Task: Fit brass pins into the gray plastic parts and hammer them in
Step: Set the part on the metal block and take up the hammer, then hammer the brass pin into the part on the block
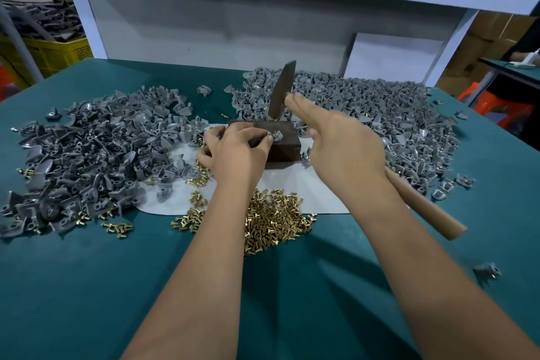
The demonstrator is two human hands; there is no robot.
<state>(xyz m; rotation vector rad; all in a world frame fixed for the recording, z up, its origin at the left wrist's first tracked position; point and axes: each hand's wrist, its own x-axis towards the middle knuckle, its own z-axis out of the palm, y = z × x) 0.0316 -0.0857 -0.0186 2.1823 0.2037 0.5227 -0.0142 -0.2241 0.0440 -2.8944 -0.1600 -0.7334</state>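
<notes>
Item: one gray plastic part (pixel 277 135), set on the top face of a dark block (pixel 285 143), at its middle right. A brass pin (pixel 274 134) appears to stand in it, though it is too small for its seating to be judged.

Left hand (pixel 236 149): laid over the left half of the block, fingers (pixel 267 139) curled and pinching the part at its left side. This is the nearer hand, already touching the part.

Right hand (pixel 344 149): wrapped round the wooden handle of one hammer (pixel 282 90); two fingers are laid straight along the handle towards the head, the rest curled under. The hammer's long axis runs from lower right, past the wrist, up to the left. The head is raised, above and just behind the part, so the part lies below and forward-left of the right hand. The coming blow is judged to fall close beside the left fingertips, which are at risk.

Stock, on the green bench (pixel 87 286):
- Gray parts: too many to count, in two heaps, a left heap (pixel 87 155) and a right heap (pixel 365 114); one stray (pixel 487 272) near the right edge.
- Brass pins: uncounted, one main pile (pixel 274 222) between the forearms, small scatters to its left.
- One white sheet (pixel 306 193) under the block.
</notes>
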